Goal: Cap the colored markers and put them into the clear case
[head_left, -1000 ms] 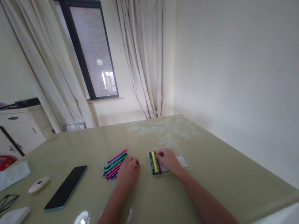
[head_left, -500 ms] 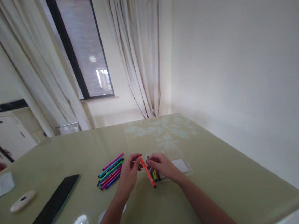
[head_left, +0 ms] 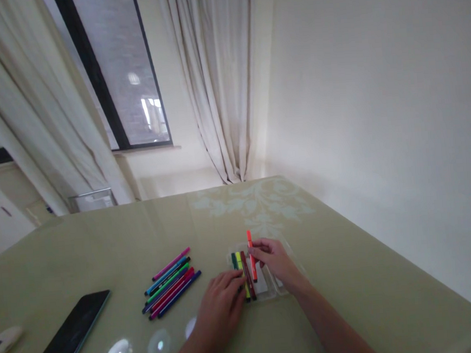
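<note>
My right hand point(head_left: 275, 259) pinches an orange felt-tip marker point(head_left: 249, 243) and holds it upright over a clear plastic case point(head_left: 272, 285). In the case's left part lie a dark green marker point(head_left: 234, 260), a yellow marker point(head_left: 239, 260) and a dark red marker point(head_left: 248, 273), side by side. My left hand point(head_left: 224, 297) rests at the case's left edge, its fingers stretched out and touching the lower part of these markers. Its fingertips partly cover them. A white sheet point(head_left: 262, 283) shows through the case.
Left of my hands several markers point(head_left: 173, 285) in pink, blue, green and red lie in a slanted row on the table point(head_left: 351, 298). A dark tablet-like device point(head_left: 68, 336) and a white oval object point(head_left: 4, 344) lie farther left. A wall stands along the right.
The orange marker has passed from my left hand to my right, moving to the right over the case. My left hand has lowered onto the other markers. The view has turned slightly right.
</note>
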A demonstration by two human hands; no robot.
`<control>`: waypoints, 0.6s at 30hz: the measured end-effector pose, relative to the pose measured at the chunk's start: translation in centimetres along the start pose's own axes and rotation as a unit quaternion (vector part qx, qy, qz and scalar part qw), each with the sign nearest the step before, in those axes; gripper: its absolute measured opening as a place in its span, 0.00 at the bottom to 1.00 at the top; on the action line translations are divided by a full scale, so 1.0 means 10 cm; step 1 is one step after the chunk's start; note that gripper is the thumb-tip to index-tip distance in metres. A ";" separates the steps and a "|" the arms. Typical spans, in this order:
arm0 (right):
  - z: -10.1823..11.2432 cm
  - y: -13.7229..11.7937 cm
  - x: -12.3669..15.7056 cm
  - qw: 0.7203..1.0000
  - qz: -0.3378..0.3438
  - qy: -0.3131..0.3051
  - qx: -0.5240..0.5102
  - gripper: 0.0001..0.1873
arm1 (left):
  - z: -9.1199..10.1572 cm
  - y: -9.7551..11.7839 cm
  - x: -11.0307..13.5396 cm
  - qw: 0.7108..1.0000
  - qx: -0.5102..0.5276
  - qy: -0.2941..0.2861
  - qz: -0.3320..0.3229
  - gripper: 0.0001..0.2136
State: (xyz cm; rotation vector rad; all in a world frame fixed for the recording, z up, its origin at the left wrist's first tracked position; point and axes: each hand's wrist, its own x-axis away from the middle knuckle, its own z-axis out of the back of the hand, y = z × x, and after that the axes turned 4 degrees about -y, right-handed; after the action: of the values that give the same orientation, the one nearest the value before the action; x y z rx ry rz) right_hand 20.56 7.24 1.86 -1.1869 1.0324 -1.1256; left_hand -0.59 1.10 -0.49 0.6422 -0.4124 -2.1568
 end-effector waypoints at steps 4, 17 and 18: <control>0.04 -0.03 0.00 0.995 -0.042 -0.053 0.070 0.16 | 0.05 -0.01 0.01 1.000 -0.017 0.009 0.018 0.12; -0.17 0.00 0.25 0.977 -0.011 -0.042 0.209 0.08 | 0.09 0.06 0.09 0.999 -0.019 -0.024 0.019 0.23; -0.18 0.01 0.25 0.976 -0.007 -0.045 0.212 0.07 | 0.10 0.07 0.09 0.999 -0.016 -0.032 0.016 0.26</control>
State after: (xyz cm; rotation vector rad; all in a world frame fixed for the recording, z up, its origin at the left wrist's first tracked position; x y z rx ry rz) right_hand 19.22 4.53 1.53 -0.8922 0.6709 -1.2180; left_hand -1.20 -0.01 0.36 0.5464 -0.4176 -2.1541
